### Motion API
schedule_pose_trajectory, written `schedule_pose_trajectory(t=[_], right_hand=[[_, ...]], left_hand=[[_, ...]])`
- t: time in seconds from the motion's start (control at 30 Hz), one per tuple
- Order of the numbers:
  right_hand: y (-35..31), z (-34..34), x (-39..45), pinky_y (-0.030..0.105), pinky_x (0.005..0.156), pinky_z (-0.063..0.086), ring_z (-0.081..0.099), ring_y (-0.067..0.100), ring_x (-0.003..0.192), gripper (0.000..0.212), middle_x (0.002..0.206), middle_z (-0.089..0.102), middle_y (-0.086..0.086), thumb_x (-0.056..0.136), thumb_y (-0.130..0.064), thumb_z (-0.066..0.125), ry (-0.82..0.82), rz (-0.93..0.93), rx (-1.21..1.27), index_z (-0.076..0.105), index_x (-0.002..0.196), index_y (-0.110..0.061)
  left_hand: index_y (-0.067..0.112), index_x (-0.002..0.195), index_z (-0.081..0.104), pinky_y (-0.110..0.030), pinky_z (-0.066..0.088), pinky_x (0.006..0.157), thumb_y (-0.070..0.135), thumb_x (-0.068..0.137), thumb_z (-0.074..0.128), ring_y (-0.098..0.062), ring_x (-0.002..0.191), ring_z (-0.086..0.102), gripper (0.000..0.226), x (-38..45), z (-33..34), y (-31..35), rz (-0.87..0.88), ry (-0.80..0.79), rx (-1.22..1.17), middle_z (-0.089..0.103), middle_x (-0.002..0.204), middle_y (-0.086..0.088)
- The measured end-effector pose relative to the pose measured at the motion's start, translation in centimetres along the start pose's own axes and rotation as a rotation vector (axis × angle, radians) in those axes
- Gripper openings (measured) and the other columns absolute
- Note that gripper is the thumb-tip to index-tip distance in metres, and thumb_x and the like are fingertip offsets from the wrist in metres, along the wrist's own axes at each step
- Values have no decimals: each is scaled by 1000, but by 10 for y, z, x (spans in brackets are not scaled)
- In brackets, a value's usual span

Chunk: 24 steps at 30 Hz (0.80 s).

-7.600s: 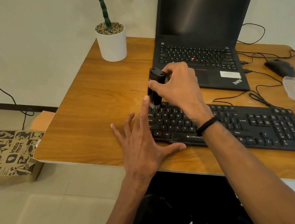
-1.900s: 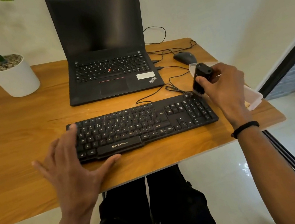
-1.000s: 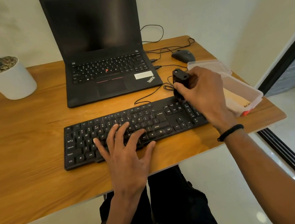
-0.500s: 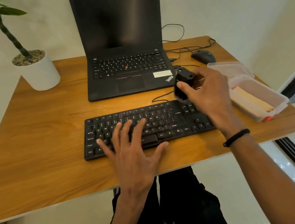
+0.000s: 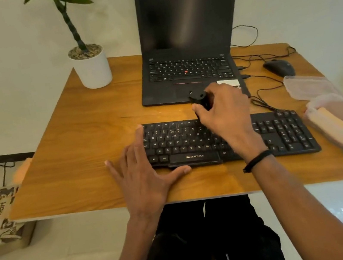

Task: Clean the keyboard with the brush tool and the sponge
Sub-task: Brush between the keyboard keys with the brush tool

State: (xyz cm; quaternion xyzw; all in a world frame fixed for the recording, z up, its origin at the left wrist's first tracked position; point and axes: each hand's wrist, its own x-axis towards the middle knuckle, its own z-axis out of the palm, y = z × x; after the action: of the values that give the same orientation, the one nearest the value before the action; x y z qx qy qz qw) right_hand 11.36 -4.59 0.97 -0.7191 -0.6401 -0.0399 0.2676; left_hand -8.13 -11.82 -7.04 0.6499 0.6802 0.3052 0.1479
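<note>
A person brushes a black keyboard [image 5: 224,141] lying across the front of a wooden tabletop [image 5: 73,146], just before an open laptop [image 5: 187,43]. The right hand [image 5: 224,112] curls its grip around a stubby black brush tool [image 5: 200,100], held upright over the upper key rows near the middle, apparently so its lower end, hidden behind the fingers, can work between the keys. The left hand [image 5: 144,175] lies flat, fingers spread, at the keyboard's left end, thumb along the front edge, seemingly bracing it against sliding. The right wrist arches above the keys. The sponge appears to wait in an open plastic box [image 5: 341,121] at the right.
</note>
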Motion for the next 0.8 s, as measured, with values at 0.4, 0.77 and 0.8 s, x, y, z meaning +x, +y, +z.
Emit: schedule_pose_trajectory(t=[0.4,0.77,0.8], right_hand=[[-83,36,20,30,75,47,64,15,88,32,86,66,-8,86,-48,77,-195,-61,297,71,102,-21],[-79,36,14,10,64,50,65,4,81,31,89,71,-6,91,-44,75,-372,-121,581,71,108,-18],[-74,32,16,9,64,48,66,4,84,32,91,72,-5,92,-43,75,-388,-147,553,71,110,-18]], left_hand=[[48,155,-24,-71,5,123,94,45,69,-27,152,29,152,0,-3,-2,-42,-6,-26,46,157,-3],[52,151,-31,-75,6,120,92,43,73,-29,153,28,155,-1,-8,3,-57,13,-33,40,163,2],[51,151,-30,-74,6,121,92,43,73,-30,153,28,155,-1,-8,4,-61,16,-31,41,162,1]])
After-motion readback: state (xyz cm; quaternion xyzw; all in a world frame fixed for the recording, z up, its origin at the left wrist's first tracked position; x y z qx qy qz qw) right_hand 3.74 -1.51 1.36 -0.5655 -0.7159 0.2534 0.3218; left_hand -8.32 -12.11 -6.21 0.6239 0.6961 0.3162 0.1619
